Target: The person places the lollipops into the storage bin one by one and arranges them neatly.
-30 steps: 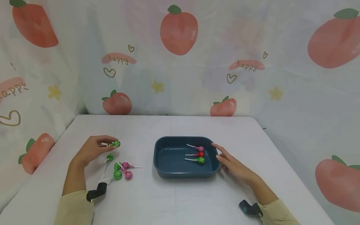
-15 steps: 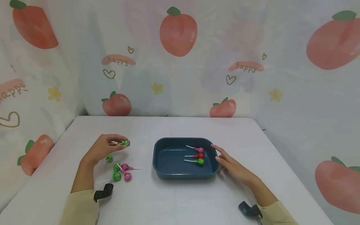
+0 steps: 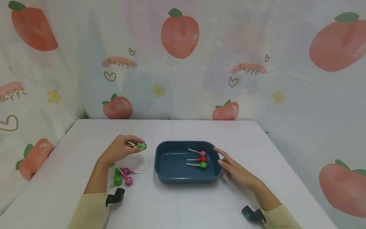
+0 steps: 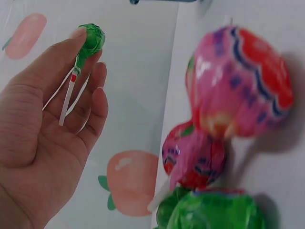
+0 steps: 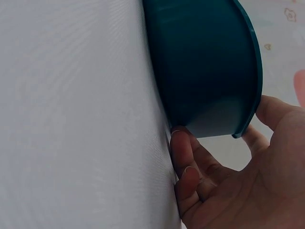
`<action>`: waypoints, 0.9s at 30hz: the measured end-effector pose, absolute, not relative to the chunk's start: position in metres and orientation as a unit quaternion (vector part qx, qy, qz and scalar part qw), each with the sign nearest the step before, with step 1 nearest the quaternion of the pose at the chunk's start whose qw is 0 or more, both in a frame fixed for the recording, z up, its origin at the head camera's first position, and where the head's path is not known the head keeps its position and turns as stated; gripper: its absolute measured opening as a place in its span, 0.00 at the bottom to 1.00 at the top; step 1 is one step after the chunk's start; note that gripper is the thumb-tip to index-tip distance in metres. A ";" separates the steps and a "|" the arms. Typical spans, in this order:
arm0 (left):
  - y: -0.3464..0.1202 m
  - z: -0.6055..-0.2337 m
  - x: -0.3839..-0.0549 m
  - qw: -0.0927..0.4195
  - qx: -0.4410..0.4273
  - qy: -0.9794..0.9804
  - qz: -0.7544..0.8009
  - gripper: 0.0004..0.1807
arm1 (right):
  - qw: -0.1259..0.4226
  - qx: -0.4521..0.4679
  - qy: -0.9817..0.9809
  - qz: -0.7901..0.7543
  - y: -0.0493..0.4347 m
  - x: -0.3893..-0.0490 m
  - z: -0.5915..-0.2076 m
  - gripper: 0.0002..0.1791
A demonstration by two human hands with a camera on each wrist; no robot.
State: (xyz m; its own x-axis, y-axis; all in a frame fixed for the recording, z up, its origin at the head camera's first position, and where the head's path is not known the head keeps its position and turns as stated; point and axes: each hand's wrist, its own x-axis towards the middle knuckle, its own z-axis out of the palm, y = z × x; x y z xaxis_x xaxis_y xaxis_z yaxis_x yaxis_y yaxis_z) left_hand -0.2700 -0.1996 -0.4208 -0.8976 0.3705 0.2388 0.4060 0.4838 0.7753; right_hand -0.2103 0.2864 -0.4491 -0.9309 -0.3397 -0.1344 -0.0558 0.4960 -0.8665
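Out over the table on the left, my left hand (image 3: 118,151) pinches a green-wrapped lollipop (image 4: 92,40) between thumb and fingers, its white stick pointing back toward the palm. Below it lies a small pile with a pink lollipop (image 3: 129,181) and a green lollipop (image 3: 117,181) among several; the forearm partly covers this pile. My right hand (image 3: 238,171) touches the right end of a dark blue bin (image 5: 205,71), thumb and index at the rim, other fingertips low against its wall. Inside the bin lie a pink lollipop (image 3: 202,153), a red lollipop (image 3: 202,159) and a green lollipop (image 3: 202,165), side by side.
The white table (image 3: 183,210) is bounded behind and at the sides by a fruit-printed cloth (image 3: 183,79). Black wrist cameras sit by both cuffs, the left camera (image 3: 115,196) just in front of the pile.
My left hand has moved right with the green lollipop, from beyond the pile to near the bin's left end. The right hand and the bin have stayed in place.
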 end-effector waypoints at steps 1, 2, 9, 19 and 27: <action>-0.196 -0.420 -0.270 0.018 -0.228 -0.861 -0.454 0.14 | 0.145 -0.116 0.853 -0.488 0.286 -0.210 -0.449 0.31; -0.193 -0.420 -0.270 0.017 -0.229 -0.862 -0.453 0.14 | 0.145 -0.115 0.853 -0.489 0.286 -0.210 -0.449 0.31; -0.173 -0.421 -0.272 0.009 -0.236 -0.863 -0.447 0.15 | 0.145 -0.118 0.852 -0.489 0.287 -0.210 -0.449 0.31; -0.156 -0.421 -0.275 0.010 -0.243 -0.863 -0.443 0.13 | 0.147 -0.118 0.851 -0.490 0.287 -0.210 -0.451 0.31; -0.138 -0.417 -0.276 0.008 -0.267 -0.857 -0.441 0.12 | 0.145 -0.117 0.851 -0.491 0.287 -0.212 -0.451 0.31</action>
State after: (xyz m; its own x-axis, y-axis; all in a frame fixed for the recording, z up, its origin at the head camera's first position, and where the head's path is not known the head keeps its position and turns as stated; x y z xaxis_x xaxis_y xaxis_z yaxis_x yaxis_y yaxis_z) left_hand -0.2764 -0.1375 -0.4165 -0.8578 0.4502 0.2480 0.4637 0.4695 0.7514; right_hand -0.2117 0.2872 -0.4507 -0.9305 -0.3418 -0.1316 -0.0574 0.4910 -0.8693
